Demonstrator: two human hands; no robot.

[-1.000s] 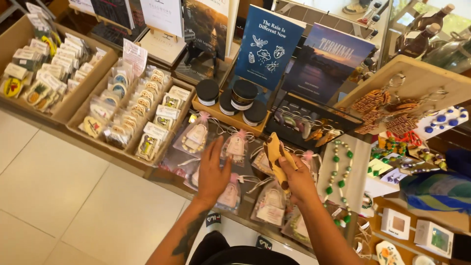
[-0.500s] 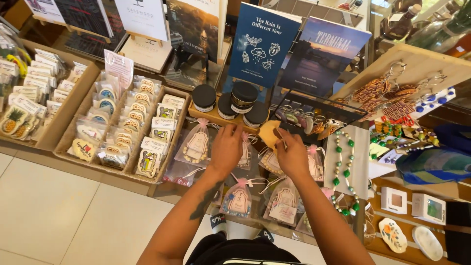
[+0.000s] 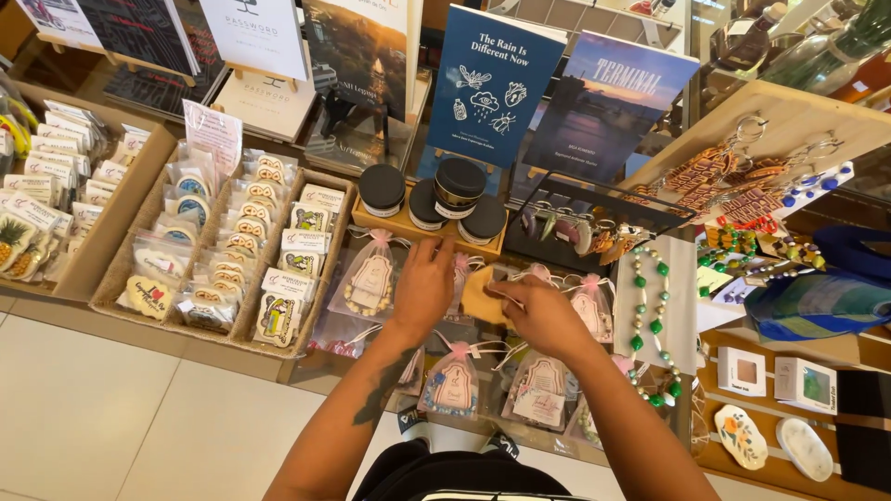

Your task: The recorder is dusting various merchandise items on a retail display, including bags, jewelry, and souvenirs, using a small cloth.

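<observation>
1. Together, the left hand (image 3: 422,283) and right hand (image 3: 541,314) close on a flat tan piece (image 3: 480,297) held between them above the desk (image 3: 306,366).
2. The left hand's fingers curl onto the piece's left edge; the right hand pinches its right edge.
3. Clear bags (image 3: 371,278) with pink ribbons lie under and around both hands.
4. Just beyond the fingertips stand black-lidded jars (image 3: 436,190) on a wooden tray (image 3: 367,218).
5. Right of the right hand hangs a green bead necklace (image 3: 650,315).
6. Left of the left hand sits a basket (image 3: 320,311) of packets.
</observation>
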